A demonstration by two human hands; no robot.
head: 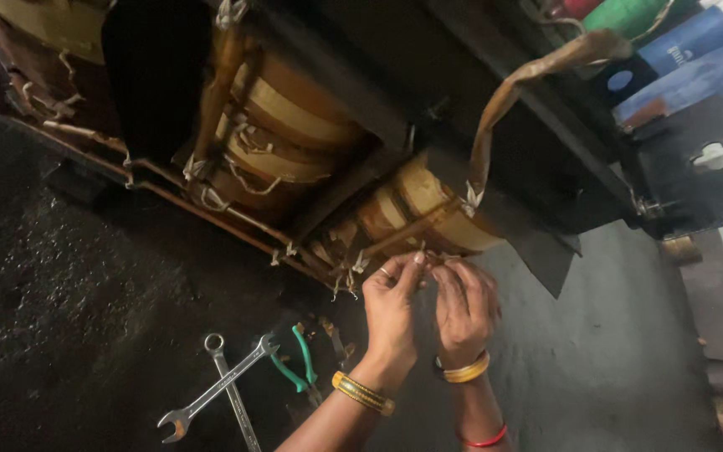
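Up close, both hands' fingers [418, 261] pinched together on the white tie [428, 254] beneath the wound coil [428, 209].

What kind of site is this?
Likely a transformer repair or winding workshop: large tape-wrapped coils in a dark frame, crossed spanners and green-handled pliers on the grimy floor, left hand and right hand working ties at a coil.
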